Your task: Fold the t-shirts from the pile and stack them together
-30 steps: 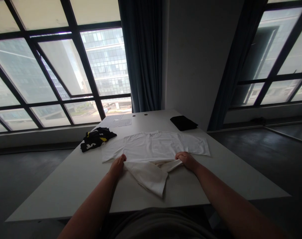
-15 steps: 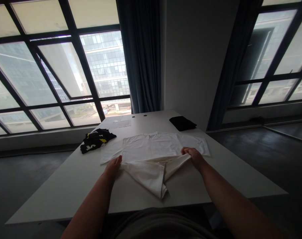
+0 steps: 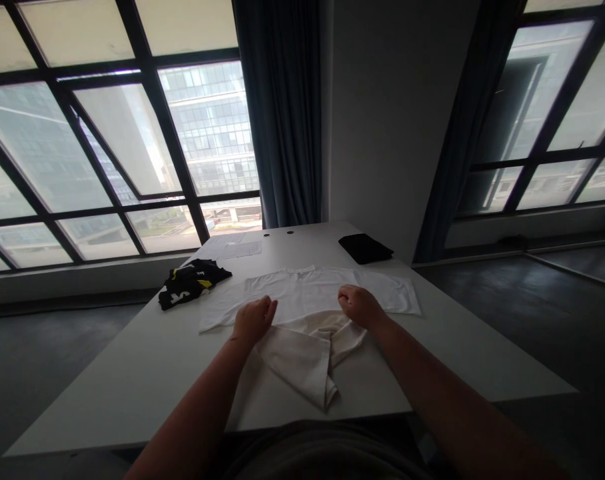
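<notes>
A white T-shirt point(image 3: 302, 291) lies across the table point(image 3: 147, 380), its collar at the far side and its sleeves out to left and right. Its near part is lifted and bunched, with a loose flap hanging toward the table's front edge. My left hand point(image 3: 255, 318) is closed on the cloth at the left of this raised part. Opposite it, my right hand point(image 3: 361, 307) is curled shut on the cloth at the right. The fingertips of both hands are mostly hidden by the backs of the hands.
A crumpled black garment with yellow and white marks point(image 3: 192, 283) lies at the table's left edge. Farther back on the right is a folded black cloth point(image 3: 365, 248). Sheets of paper point(image 3: 232, 247) lie at the back left, near the windows.
Both hands have moved inward, closer together and slightly up, over the T-shirt. The raised cloth between them has narrowed and gone slacker.
</notes>
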`<state>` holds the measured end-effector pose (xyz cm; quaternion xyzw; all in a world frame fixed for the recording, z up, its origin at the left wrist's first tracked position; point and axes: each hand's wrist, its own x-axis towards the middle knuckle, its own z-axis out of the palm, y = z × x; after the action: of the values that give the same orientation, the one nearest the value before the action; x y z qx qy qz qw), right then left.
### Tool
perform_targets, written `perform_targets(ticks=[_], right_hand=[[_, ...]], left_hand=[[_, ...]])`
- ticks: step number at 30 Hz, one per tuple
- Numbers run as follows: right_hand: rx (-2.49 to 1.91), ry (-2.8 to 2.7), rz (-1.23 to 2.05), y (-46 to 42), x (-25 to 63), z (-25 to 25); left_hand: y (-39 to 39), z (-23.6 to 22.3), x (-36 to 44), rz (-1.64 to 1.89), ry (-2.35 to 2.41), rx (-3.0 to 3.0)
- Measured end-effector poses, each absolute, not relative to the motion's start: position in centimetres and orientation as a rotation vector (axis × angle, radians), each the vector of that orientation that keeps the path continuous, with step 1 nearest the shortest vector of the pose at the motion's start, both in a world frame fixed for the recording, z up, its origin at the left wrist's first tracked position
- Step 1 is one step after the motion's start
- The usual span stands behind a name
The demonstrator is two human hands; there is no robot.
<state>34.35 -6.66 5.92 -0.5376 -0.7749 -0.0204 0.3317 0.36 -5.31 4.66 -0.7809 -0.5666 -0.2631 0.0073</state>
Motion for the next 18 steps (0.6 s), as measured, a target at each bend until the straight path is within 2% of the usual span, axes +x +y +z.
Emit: perform_targets(ticks=[3,6,12,18], right_hand=[[-1.521,-2.179,-0.027,-5.2,31.2,5.3],[-1.632,-2.246,-0.005,-4.7,29.3,2.7],[-1.565,-2.290,-0.014,-6.5,28.6,-2.5],[-1.554,-2.277,0.000,-7.5,28.7,-3.0]], left_hand=[[-4.3,4.2,4.3,-0.515,-1.847,-2.502],[-3.9,2.3,5.9,-0.353,-1.889,-2.577],[-4.7,-1.9,5.0,-0.227,-1.950,-2.632],[-4.7,-2.8,4.6,-0.247,-1.941,-2.666]])
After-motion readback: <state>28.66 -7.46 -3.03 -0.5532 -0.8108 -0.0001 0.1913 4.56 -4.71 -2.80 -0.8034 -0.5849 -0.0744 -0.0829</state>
